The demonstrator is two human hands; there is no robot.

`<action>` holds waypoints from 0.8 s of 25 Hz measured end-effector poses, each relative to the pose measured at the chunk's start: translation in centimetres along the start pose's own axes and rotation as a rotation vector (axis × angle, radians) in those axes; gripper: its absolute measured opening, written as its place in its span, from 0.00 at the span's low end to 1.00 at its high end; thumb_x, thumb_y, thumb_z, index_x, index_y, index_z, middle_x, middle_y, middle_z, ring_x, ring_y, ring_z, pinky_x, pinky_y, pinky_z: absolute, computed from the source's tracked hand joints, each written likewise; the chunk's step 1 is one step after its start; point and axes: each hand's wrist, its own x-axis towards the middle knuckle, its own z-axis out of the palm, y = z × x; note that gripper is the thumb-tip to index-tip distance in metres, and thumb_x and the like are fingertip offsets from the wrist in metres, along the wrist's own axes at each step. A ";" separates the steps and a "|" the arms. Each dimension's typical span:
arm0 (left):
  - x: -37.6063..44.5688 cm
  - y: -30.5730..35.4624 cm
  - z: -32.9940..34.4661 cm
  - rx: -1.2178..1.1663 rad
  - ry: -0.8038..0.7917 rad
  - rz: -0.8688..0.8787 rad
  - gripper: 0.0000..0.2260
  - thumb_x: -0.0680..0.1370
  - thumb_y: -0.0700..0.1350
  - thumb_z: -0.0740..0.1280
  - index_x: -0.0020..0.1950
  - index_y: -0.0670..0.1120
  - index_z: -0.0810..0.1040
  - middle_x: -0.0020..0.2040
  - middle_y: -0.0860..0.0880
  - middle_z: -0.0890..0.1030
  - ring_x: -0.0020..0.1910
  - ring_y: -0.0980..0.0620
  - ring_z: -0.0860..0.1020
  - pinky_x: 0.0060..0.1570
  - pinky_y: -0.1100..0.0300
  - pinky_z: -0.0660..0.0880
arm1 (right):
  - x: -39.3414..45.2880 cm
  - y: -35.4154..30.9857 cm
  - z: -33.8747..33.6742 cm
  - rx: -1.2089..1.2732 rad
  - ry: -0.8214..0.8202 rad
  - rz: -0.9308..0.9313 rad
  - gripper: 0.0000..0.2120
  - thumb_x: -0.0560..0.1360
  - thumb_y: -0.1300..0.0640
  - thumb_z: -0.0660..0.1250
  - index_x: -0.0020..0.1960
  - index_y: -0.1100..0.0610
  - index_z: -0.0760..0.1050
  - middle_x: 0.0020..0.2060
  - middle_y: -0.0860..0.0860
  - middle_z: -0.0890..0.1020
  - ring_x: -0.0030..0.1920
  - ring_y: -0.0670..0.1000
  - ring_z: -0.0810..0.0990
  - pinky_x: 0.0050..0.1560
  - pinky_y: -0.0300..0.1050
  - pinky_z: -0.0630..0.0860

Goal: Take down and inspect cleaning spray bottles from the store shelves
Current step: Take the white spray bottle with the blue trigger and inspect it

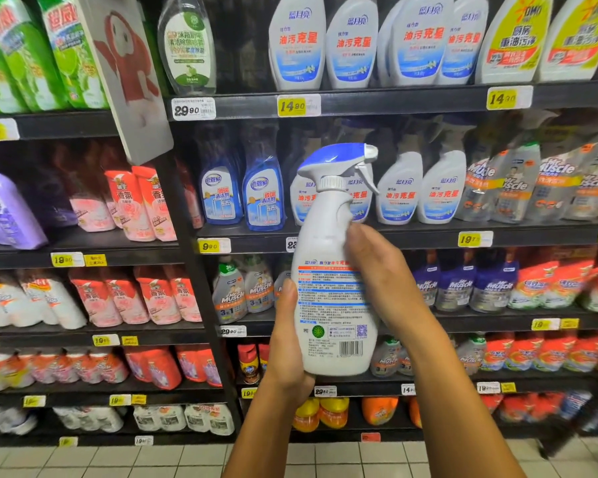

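Note:
I hold a white spray bottle (328,257) with a blue and white trigger head upright in front of the shelves. Its back label with small print and a barcode faces me. My left hand (289,343) grips the bottle's lower left side and base, thumb along the label edge. My right hand (377,267) wraps round the right side at the bottle's waist, its fingers behind the bottle. Matching white bottles (399,193) stand on the shelf right behind it.
Black store shelves (377,103) with yellow price tags fill the view. Blue glass-cleaner bottles (263,198) stand left of the held bottle, Mr Muscle refill pouches (518,188) at the right, pink and red pouches (142,205) at the left. Tiled floor (152,460) lies below.

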 end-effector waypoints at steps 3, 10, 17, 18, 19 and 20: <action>0.1 -0.3 0.1 0.085 0.058 0.001 0.23 0.68 0.68 0.65 0.53 0.56 0.85 0.55 0.44 0.85 0.55 0.44 0.83 0.47 0.54 0.81 | -0.6 0.9 0.7 -0.105 0.036 0.010 0.21 0.69 0.35 0.71 0.58 0.42 0.76 0.47 0.43 0.86 0.45 0.45 0.86 0.44 0.46 0.82; -0.2 0.2 -0.2 -0.002 0.004 -0.035 0.24 0.74 0.65 0.61 0.59 0.51 0.83 0.59 0.43 0.83 0.57 0.44 0.82 0.49 0.56 0.80 | -1.2 1.5 -0.4 0.049 -0.035 0.024 0.16 0.79 0.44 0.62 0.65 0.45 0.76 0.50 0.49 0.86 0.51 0.50 0.86 0.47 0.41 0.80; -0.3 -0.2 0.3 0.188 0.085 -0.042 0.29 0.63 0.70 0.67 0.52 0.50 0.85 0.53 0.43 0.85 0.53 0.42 0.84 0.51 0.48 0.81 | -1.4 1.8 0.9 -0.152 0.141 0.044 0.24 0.65 0.30 0.70 0.57 0.37 0.74 0.47 0.40 0.85 0.46 0.44 0.85 0.44 0.47 0.81; -0.2 0.0 0.3 0.187 0.070 -0.041 0.29 0.62 0.70 0.67 0.52 0.52 0.85 0.53 0.43 0.85 0.53 0.43 0.84 0.51 0.48 0.81 | -1.4 2.0 0.6 -0.077 0.116 0.029 0.23 0.67 0.33 0.71 0.58 0.40 0.75 0.48 0.42 0.85 0.47 0.45 0.85 0.44 0.44 0.80; -0.2 0.2 0.3 0.168 0.049 -0.044 0.27 0.63 0.70 0.67 0.53 0.53 0.85 0.54 0.44 0.85 0.54 0.43 0.83 0.50 0.50 0.81 | -1.3 2.0 0.3 0.000 0.085 0.015 0.21 0.69 0.36 0.71 0.59 0.43 0.76 0.48 0.45 0.86 0.47 0.47 0.86 0.43 0.41 0.80; -0.2 0.5 0.3 0.132 0.025 -0.050 0.26 0.65 0.69 0.66 0.54 0.54 0.85 0.55 0.44 0.85 0.55 0.44 0.83 0.49 0.51 0.82 | -1.3 2.1 0.0 0.061 0.060 0.006 0.19 0.72 0.39 0.70 0.60 0.45 0.77 0.49 0.48 0.86 0.48 0.49 0.86 0.44 0.40 0.80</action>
